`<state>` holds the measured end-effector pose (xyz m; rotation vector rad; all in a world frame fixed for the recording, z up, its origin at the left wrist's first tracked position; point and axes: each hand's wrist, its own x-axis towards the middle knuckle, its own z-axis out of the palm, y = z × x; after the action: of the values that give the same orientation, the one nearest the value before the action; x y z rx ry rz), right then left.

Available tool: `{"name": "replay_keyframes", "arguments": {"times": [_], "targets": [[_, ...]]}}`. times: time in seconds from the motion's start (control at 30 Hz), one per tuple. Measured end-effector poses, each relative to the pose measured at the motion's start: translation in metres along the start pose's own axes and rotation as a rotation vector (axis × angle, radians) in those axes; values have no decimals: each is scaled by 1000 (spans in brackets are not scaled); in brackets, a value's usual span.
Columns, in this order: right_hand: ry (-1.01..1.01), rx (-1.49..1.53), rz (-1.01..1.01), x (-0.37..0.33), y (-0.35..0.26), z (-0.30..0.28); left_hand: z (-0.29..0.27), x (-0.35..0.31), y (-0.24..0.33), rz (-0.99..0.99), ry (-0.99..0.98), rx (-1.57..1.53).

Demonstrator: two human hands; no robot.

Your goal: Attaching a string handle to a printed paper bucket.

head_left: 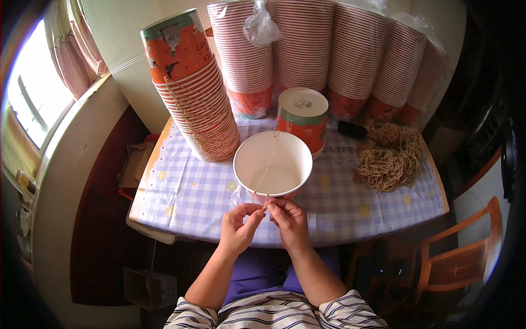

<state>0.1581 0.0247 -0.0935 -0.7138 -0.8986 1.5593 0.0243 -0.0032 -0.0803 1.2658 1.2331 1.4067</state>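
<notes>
Head cam looks mid-job: your left hand (241, 222) and right hand (289, 222) both pinch twine (269, 167) just off the open bucket's (293, 156) near rim, the left stack (201, 115) already carries twine, and the bagged stacks (303, 46) show none yet.

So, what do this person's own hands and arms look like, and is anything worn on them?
The left hand and right hand are ordinary human hands without gloves. No watch or cable shows on the bare forearms. Around the elbows, loose sleeves begin, white with thin dark stripes.
</notes>
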Motion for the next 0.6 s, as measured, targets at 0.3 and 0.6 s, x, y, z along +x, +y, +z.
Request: {"name": "replay_keyframes", "arguments": {"times": [0.3,0.6], "targets": [[-5,-7,-4,0,0,1,5,1,0,109,63,171],[11,-15,-11,0,1,2,2,1,-6,19,55,-14]]}}
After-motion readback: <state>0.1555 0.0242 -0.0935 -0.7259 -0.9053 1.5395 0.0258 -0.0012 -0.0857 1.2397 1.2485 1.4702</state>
